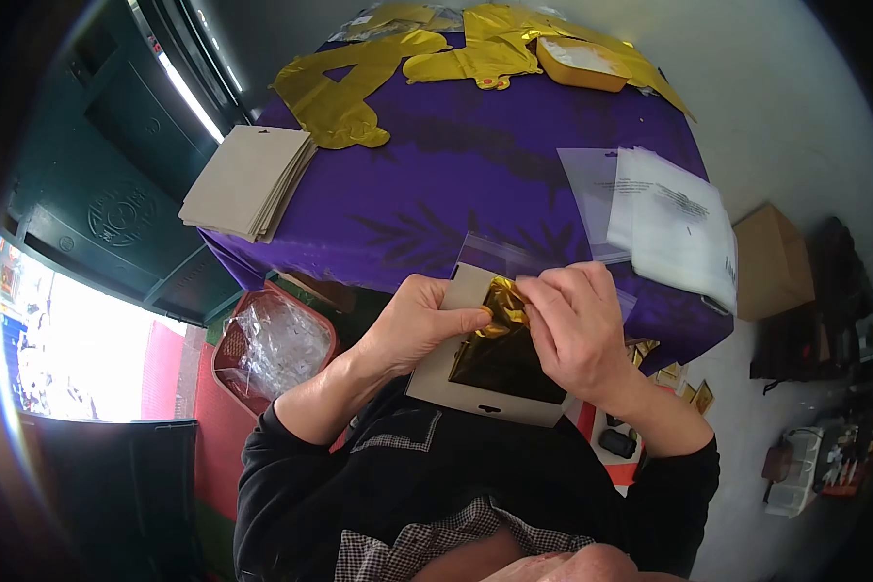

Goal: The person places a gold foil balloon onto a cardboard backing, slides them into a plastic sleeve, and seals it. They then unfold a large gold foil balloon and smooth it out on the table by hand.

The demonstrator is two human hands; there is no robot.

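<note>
In front of my body, a beige cardboard backing card [432, 377] with a hang slot at its near end lies under a folded gold foil balloon [507, 363]. My left hand [419, 318] grips the card's left side, its thumb pressing down on the crumpled foil. From the other side, my right hand [580, 328] pinches the foil's upper end between bent fingers. Behind the card, a clear plastic bag [495, 254] shows at the edge of the purple-covered table [436, 175].
Cardboard cards [247, 179] are stacked at the table's left, clear printed bags [679, 218] at its right. Flat gold foil balloons [344, 92] and a yellow tray [582, 73] lie along the back. A red basket [225, 364] of crumpled plastic stands below left.
</note>
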